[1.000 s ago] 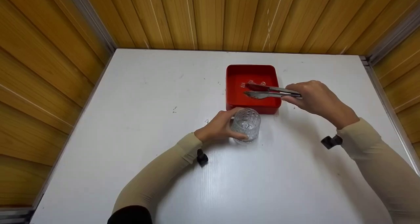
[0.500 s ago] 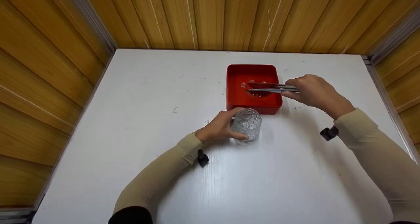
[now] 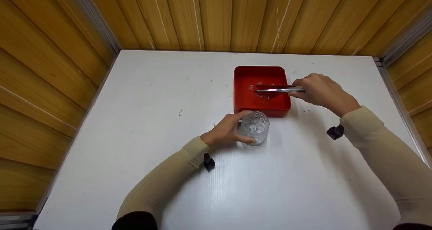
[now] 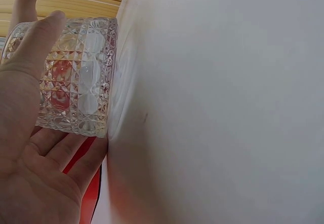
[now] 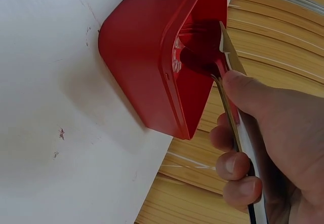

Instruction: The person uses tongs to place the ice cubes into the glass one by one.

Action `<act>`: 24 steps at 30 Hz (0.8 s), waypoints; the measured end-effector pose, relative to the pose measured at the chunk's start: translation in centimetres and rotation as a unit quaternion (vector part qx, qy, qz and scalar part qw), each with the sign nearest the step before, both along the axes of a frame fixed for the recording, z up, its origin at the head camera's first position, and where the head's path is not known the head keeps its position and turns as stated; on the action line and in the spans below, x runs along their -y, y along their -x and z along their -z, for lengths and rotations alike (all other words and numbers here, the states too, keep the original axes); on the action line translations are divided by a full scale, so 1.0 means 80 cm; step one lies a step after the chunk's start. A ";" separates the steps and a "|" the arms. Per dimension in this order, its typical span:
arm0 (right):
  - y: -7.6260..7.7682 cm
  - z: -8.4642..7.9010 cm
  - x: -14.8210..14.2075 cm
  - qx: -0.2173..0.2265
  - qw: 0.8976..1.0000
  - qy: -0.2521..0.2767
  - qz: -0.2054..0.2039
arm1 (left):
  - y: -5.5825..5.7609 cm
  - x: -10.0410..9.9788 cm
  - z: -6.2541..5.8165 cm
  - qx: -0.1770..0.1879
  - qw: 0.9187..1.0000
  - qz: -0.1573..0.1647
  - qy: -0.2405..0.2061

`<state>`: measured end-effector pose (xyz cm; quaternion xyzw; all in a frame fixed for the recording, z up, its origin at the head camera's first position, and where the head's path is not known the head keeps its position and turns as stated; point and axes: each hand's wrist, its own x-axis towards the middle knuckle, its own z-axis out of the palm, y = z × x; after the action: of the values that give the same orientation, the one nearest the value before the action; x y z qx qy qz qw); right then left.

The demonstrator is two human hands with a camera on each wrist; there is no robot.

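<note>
A clear cut-glass tumbler stands on the white table, just in front of a red square tray. My left hand curls round it from the left, thumb on the near side, as the left wrist view shows of the glass. Metal tongs are gripped in my right hand, their tips inside the tray. Several small clear pieces lie on the tray floor around the tips. In the right wrist view the tongs reach over the tray wall; whether they pinch a piece is hidden.
The white table ends at a yellow wood-slat wall at the back, with more slats on the left and right. A few small specks dot the surface left of the tray.
The tongs' two arms have come closer together over the tray. My right hand has shifted slightly left and toward the back. The left hand and the glass have stayed put.
</note>
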<state>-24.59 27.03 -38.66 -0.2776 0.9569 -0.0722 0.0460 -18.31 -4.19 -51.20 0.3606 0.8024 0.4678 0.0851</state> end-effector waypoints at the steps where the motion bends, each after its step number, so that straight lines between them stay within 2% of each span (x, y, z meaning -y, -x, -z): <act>1: 0.001 0.000 0.000 0.003 1.000 -0.002 0.003 | 0.000 0.000 0.000 0.000 1.000 0.000 0.000; 14: 0.006 -0.001 0.005 0.033 0.999 -0.017 0.015 | 0.000 -0.002 0.000 0.002 1.000 -0.001 0.003; 24: 0.011 -0.002 0.012 0.029 0.999 -0.037 0.010 | 0.001 -0.001 0.001 -0.016 1.000 -0.001 0.007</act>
<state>-25.51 26.11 -38.50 -0.2641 0.9599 -0.0447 0.0833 -18.38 -4.10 -51.27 0.3669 0.8070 0.4567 0.0744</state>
